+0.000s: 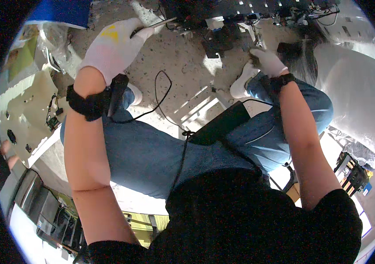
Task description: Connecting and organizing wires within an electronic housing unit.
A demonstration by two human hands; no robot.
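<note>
My left hand (pixel 116 46), in a white glove with a yellow mark, is closed on a thin grey metal strip (pixel 165 22) that sticks out past my thumb. The strip's far end reaches the left end of a long dark panel (pixel 240 9) with wiring and brackets along its near edge. My right hand (pixel 267 62), also gloved in white, is lower and to the right, just below a light metal bracket (pixel 253 33). Its fingers are curled together, and whatever is between them is too small to make out. Black straps circle both wrists.
A black box (pixel 222 123) with cables lies across my lap. Beyond my knees is a speckled floor (pixel 187 53). A beige panel (pixel 25 105) with small dark parts stands at left, a blue panel (pixel 64 11) at upper left. Plastic-wrapped pale parts (pixel 350 83) crowd the right.
</note>
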